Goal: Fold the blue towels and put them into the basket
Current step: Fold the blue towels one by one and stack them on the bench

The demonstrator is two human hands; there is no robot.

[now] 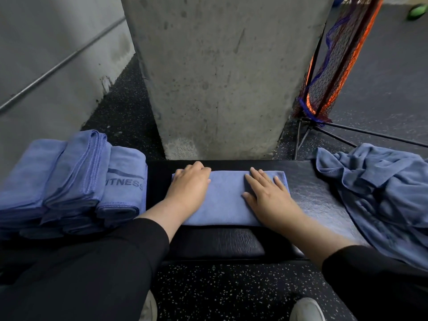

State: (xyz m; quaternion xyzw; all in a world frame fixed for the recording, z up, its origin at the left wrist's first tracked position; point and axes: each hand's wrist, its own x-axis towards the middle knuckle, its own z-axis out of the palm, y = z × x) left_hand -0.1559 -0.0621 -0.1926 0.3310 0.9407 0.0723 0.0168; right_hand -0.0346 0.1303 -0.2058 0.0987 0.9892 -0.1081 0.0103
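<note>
at about nine o'clock a stack of folded blue microfibre towels [69, 181] sits on the left end of the black padded table [324, 200], the rightmost one printed with dark letters ending "itness". just right of the stack, the left hand [188, 184] lies on the left end of a folded blue rectangular towel [228, 200] at the centre of the table; its fingers [196, 166] curl slightly over the towel's far edge, pressing rather than clearly gripping. the right hand [266, 193] rests flat on the right part of the same towel, fingers straight and a little spread, holding nothing. both forearms come out of black sleeves [370, 274]. behind the table at twelve o'clock rises a grey concrete pillar [220, 77]. at about one o'clock stands an orange and dark mesh net on a thin black metal frame [335, 54]. at three o'clock a crumpled heap of unfolded blue towels [382, 193] lies on the right end of the table, apart from the right hand.
</note>
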